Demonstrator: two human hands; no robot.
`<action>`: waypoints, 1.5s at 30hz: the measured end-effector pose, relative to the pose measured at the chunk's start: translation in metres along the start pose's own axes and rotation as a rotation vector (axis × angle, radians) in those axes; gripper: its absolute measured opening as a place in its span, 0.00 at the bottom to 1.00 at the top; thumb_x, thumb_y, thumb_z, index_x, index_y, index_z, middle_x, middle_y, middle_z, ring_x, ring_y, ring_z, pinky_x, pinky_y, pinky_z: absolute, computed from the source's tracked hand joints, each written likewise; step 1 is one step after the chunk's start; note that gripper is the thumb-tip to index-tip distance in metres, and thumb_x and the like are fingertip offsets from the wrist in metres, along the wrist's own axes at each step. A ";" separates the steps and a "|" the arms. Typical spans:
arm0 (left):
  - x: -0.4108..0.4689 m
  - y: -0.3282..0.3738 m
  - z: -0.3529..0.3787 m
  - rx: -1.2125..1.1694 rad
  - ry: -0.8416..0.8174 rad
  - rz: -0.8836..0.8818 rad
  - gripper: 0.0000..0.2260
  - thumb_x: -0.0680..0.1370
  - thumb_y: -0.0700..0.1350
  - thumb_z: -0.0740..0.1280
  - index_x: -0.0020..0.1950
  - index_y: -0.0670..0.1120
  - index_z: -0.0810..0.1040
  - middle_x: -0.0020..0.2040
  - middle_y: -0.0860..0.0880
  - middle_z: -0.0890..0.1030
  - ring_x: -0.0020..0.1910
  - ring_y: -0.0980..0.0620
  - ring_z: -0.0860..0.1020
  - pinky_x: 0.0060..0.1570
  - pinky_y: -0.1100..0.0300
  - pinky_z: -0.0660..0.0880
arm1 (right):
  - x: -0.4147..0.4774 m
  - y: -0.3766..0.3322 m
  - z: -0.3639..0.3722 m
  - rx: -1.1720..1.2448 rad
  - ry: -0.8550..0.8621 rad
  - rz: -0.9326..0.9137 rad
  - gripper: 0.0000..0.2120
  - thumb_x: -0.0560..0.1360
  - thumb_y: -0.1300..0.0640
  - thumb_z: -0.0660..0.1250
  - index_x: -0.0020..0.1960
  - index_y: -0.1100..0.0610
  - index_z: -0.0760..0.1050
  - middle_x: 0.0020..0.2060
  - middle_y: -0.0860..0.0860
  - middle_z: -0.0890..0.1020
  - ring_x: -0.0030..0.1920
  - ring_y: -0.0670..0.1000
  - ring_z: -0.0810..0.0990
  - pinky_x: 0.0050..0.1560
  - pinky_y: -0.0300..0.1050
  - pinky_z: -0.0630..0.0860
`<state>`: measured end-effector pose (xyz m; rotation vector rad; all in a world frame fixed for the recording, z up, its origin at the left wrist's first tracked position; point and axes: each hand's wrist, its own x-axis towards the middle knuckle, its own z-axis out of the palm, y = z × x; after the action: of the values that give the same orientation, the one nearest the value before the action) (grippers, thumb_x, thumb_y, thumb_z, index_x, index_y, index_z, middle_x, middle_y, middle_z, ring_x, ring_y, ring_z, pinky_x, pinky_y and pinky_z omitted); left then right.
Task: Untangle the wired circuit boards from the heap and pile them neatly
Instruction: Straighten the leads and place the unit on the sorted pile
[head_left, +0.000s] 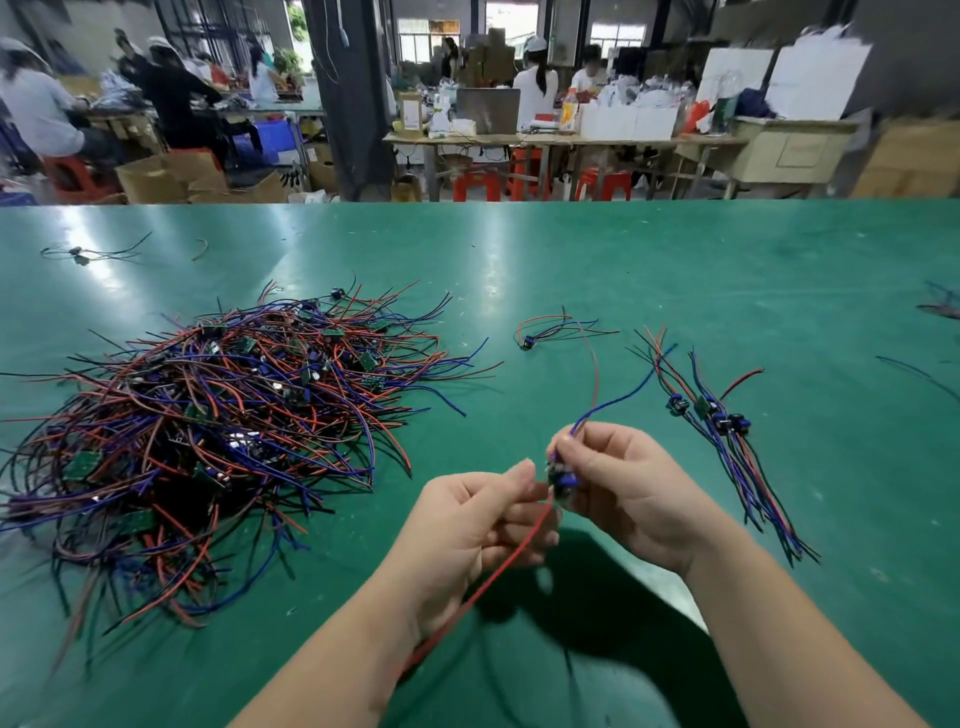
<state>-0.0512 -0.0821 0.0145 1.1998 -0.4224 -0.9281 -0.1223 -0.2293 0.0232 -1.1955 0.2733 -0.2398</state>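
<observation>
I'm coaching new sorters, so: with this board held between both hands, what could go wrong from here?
1. The left hand and right hand hold the small board by its wires; tugging apart might strain the joints.
2. Its red wire runs down past the left wrist and could snag.
3. Dropped askew on the sorted pile, it may tangle again.

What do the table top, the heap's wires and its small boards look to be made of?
Table top: green mat, likely rubber or vinyl, semi-gloss; pale light streaks across it. Wires: smooth plastic insulation, red, blue, black; they curl loosely. Boards: rigid green laminate, probably fibreglass; flat, straight-edged.
</observation>
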 end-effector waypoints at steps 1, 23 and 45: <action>-0.001 -0.001 0.001 0.025 -0.008 0.000 0.16 0.62 0.55 0.73 0.37 0.43 0.85 0.37 0.42 0.84 0.32 0.51 0.82 0.29 0.62 0.77 | -0.001 0.002 0.000 -0.102 -0.018 -0.010 0.05 0.68 0.57 0.67 0.36 0.58 0.77 0.30 0.52 0.78 0.29 0.47 0.72 0.31 0.37 0.70; -0.007 -0.007 0.000 0.375 -0.141 -0.118 0.07 0.70 0.39 0.75 0.32 0.44 0.81 0.31 0.44 0.82 0.27 0.53 0.79 0.27 0.66 0.73 | 0.019 -0.005 -0.046 0.093 0.822 -0.335 0.09 0.76 0.60 0.68 0.38 0.57 0.72 0.26 0.52 0.76 0.20 0.45 0.74 0.22 0.34 0.68; 0.016 -0.017 -0.040 1.396 0.553 0.251 0.24 0.77 0.53 0.63 0.73 0.55 0.65 0.75 0.43 0.57 0.74 0.46 0.53 0.72 0.55 0.52 | 0.003 -0.031 -0.094 -0.612 1.007 -0.668 0.09 0.72 0.63 0.71 0.44 0.53 0.73 0.37 0.51 0.83 0.33 0.40 0.82 0.41 0.42 0.80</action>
<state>-0.0194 -0.0722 -0.0182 2.4863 -0.7738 0.0899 -0.1518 -0.3235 0.0201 -1.6684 0.8588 -1.4370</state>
